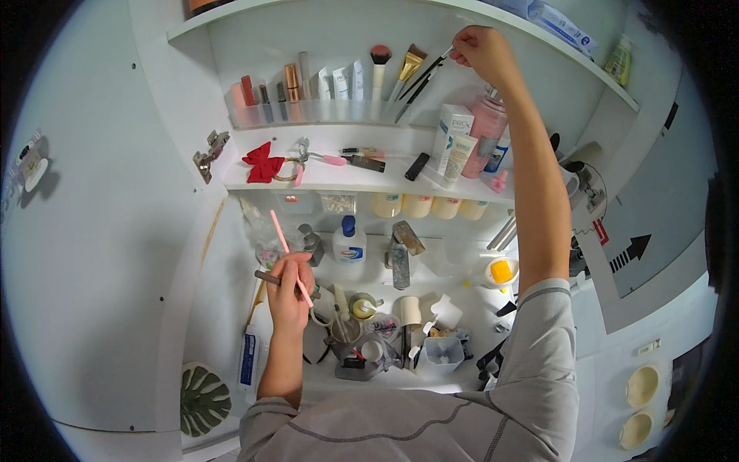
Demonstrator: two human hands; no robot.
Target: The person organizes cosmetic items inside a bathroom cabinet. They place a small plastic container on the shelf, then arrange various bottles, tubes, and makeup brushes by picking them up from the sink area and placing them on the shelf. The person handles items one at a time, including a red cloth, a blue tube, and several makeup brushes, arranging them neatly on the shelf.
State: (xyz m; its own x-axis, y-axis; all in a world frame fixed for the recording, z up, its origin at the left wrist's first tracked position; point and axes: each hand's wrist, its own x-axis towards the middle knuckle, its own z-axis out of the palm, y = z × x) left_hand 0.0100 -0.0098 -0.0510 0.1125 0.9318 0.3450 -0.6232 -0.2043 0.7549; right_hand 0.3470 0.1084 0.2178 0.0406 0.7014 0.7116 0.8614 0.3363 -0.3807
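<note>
My right hand [481, 52] reaches up to the cabinet shelf, its fingers pinched on the upper end of a thin, dark-handled makeup brush [432, 69]. The brush slants over the right end of a clear holder [308, 113]. Beside it in the holder stand a gold-ferruled brush [406, 69] and a fluffy powder brush [379, 68]. Lower down at the left, my left hand [288, 296] is closed round a slim pink stick [279, 231] and a dark brown pencil-like stick [266, 277], which cross between its fingers. What kind the pink stick is I cannot tell.
On the lower shelf are a red bow [263, 162], a white box [449, 132] and a pink bottle [485, 131]. Below stand a blue-capped bottle [349, 242], a tap [401, 262] and a cluttered counter with a clear container [443, 354]. Cabinet doors hang open at both sides.
</note>
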